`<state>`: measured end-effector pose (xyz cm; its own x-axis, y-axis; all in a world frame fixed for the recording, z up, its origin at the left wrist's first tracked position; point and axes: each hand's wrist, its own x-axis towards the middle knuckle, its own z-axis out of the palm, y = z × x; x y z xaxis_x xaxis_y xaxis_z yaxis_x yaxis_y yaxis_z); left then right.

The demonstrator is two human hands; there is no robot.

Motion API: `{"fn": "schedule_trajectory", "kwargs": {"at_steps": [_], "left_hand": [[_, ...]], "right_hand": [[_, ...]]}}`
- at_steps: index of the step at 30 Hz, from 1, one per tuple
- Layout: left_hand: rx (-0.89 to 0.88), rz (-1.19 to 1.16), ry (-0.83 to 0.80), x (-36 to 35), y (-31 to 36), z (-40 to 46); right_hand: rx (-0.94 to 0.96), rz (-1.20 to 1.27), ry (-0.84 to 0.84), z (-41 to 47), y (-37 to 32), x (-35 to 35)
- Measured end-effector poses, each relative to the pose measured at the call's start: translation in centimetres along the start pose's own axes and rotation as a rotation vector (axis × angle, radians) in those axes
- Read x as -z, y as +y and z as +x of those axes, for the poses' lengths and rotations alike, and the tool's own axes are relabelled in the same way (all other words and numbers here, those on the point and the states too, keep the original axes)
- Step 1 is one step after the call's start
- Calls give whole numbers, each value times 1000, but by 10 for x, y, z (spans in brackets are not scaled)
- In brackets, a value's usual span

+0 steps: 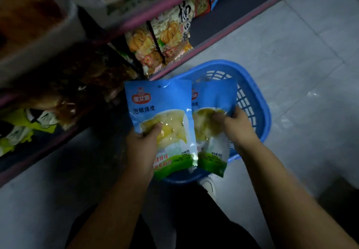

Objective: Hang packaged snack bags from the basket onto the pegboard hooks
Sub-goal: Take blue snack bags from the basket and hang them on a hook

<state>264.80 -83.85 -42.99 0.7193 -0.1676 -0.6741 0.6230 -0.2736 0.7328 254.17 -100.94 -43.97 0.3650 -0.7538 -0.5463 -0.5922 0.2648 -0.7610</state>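
Note:
A blue plastic basket [258,101] sits on the tiled floor beside the shelf. My left hand [142,145] grips a blue snack bag [159,104] with yellow contents, held upright above the basket's left side. A hang hole shows near that bag's top edge. My right hand [236,126] grips a second matching blue snack bag [211,97] just to the right, partly behind the first and over the basket. No pegboard hooks can be made out in this dim, blurred view.
A pink-edged store shelf [171,67] runs diagonally on the left, stocked with orange-and-white snack packs [167,36] and dark brown packs [81,81]. Yellow-green packs [23,126] lie lower left. Grey floor tiles [291,44] stretch to the right. A white shoe [208,185] shows below the basket.

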Motion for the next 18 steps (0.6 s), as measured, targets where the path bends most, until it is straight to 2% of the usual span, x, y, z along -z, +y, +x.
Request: {"fn": "schedule_trajectory", "kwargs": {"at_steps": [4,7,12,18], "left_hand": [[-37,9,11,35,76,-89],[-114,-32,22,72,154,-163],[-284,-146,148,145,283,-278],[-531,-333,341,251,360,-369]], "right_hand": [[98,27,46,-100,-86,29],[204,-17,-84,-172,-172,47],[329,15,-224,-284,-316,61],[599,81,-350,-383,-420,32]]}}
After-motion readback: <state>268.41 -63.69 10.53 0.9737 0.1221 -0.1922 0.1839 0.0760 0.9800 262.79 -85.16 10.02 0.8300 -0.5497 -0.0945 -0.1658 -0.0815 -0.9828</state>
